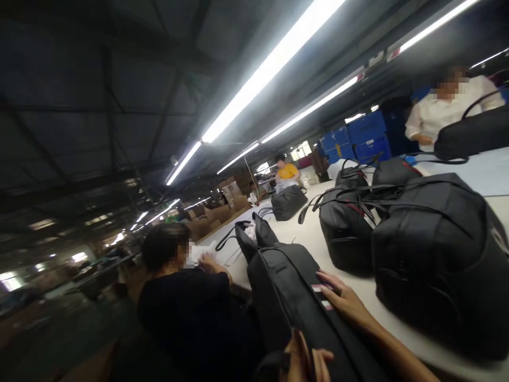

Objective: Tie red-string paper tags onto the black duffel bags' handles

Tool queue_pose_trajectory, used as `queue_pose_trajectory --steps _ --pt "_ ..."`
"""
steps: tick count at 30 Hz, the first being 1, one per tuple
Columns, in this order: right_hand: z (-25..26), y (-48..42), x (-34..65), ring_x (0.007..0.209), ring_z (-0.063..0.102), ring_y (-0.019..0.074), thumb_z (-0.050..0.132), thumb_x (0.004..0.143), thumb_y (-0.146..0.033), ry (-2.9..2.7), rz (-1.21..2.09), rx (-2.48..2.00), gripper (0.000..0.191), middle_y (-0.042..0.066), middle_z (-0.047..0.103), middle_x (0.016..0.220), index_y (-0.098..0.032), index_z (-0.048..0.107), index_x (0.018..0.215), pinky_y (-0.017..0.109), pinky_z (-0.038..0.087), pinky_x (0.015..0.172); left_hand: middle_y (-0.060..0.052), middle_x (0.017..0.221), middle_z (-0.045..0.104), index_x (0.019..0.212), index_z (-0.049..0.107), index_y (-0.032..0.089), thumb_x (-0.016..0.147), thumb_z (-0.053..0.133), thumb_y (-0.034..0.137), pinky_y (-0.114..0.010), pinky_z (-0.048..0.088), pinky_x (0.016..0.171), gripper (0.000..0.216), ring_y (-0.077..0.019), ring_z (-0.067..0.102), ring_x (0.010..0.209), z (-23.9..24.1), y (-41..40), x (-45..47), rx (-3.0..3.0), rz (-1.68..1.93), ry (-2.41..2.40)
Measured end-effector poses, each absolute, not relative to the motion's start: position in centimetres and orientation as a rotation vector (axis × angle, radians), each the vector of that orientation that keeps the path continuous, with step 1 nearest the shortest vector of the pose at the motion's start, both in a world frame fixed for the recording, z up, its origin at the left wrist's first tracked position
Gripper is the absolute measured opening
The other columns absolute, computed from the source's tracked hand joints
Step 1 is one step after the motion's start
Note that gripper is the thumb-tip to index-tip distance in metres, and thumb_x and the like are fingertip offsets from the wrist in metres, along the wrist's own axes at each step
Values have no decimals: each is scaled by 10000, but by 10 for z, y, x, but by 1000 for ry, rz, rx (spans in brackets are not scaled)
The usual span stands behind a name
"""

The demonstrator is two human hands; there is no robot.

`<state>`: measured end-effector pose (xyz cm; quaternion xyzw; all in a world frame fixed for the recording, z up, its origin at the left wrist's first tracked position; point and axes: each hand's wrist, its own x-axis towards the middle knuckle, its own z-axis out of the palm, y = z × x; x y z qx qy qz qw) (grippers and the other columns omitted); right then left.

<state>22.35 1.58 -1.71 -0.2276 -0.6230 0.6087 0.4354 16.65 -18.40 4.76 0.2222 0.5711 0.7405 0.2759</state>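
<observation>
A black bag point(286, 281) lies lengthwise on the table edge right in front of me. My right hand point(345, 300) rests on its side with fingers stretched out, beside a small white and red label point(326, 304). At the bottom of the view, my left hand point(304, 361) is against the near end of the same bag, its fingers curled. A dark strap-like loop point(274, 361) shows next to it; what those fingers grip is too dark and blurred to tell.
Several black bags with handles, including a large one point(429, 254), stand on the pale table point(306, 233) to the right. A co-worker in dark clothes point(191, 307) is close on the left. Other people work farther along. Blue bins point(358, 143) and cardboard boxes point(218, 212) stand behind.
</observation>
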Motion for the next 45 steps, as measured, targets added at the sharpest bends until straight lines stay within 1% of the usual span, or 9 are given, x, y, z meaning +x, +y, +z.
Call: queue_pose_trajectory --steps 5,13,18,24,27,32,36,41,45 --pt "-19 -9 274 1343 459 292 510 888 -619 -1783 1353 -594 574 82 565 1399 -226 641 1284 491 246 1198 63 365 331 488 407 196 842 582 623 -256 392 476 582 -74 317 358 92 -137 186 950 1957 1074" --pt "-48 -65 343 1428 342 229 292 1001 -571 -1557 1290 -793 594 57 414 1527 -224 456 1455 473 197 1223 61 406 335 516 396 183 937 525 460 -235 323 433 521 -71 317 370 127 -61 216 1227 1784 925" --pt "-48 -92 344 1448 301 242 321 1010 -510 -1535 993 -960 511 7 402 1534 -320 408 1477 519 229 1206 55 388 317 517 403 176 930 536 454 -229 298 411 515 -72 314 360 134 -54 211 1354 1626 707" --pt "-37 -60 329 1369 426 261 332 1002 -503 -1416 948 -1026 525 85 516 1445 -208 545 1380 519 284 1185 68 384 307 524 394 187 943 504 484 -235 322 421 525 -64 283 346 138 -5 184 1364 1581 719" --pt "-41 -64 321 1349 451 263 386 990 -473 -1350 915 -1024 460 64 536 1423 -247 566 1349 497 324 1169 66 411 348 549 427 189 919 554 485 -236 371 444 490 -73 343 369 137 16 168 1434 1556 786" --pt "-44 -109 316 1419 344 330 490 949 -467 -1592 600 -888 577 88 353 1553 -253 391 1476 532 338 1148 61 482 421 596 440 192 872 642 440 -254 477 588 422 -90 467 474 136 23 157 1470 1602 808" --pt "-40 -122 307 1439 269 394 702 797 -531 -1793 147 -824 908 142 257 1585 -200 276 1528 611 270 1149 15 664 594 746 563 190 816 713 406 -284 513 714 272 -139 604 667 137 12 146 1659 1592 1093" --pt "-55 -117 302 1416 319 400 662 832 -532 -1745 59 -886 890 177 279 1570 -143 272 1531 600 312 1135 -96 1169 666 1157 640 220 788 725 398 -447 464 1018 418 -279 620 1099 137 -39 117 2057 1337 1708" --pt "-73 -119 299 1406 326 425 637 858 -532 -1675 325 -898 825 99 314 1571 -318 234 1545 684 268 1126 -117 1339 609 1312 585 261 828 643 477 -541 430 1074 533 -345 543 1260 107 -96 108 2018 1285 1785"
